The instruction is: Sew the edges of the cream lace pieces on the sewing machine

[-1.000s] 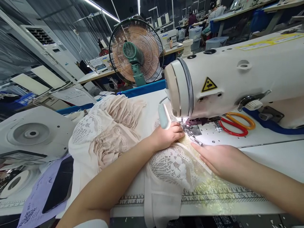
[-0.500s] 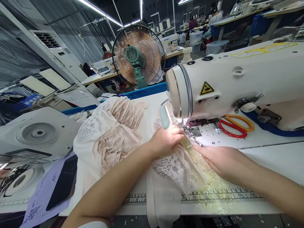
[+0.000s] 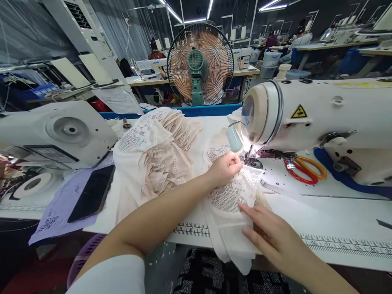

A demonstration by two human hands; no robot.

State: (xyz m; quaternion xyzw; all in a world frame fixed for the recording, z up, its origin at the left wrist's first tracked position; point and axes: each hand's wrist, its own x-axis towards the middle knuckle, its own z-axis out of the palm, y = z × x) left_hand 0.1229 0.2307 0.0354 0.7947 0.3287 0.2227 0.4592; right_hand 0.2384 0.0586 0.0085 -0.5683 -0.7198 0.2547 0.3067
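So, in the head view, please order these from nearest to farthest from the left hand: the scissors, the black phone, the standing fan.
Measured from the left hand, closed on the lace fabric by the needle:
1. Scissors, to its right, on the sewing machine bed.
2. Black phone, to its left, on the purple paper.
3. Standing fan, behind the table, farthest back.
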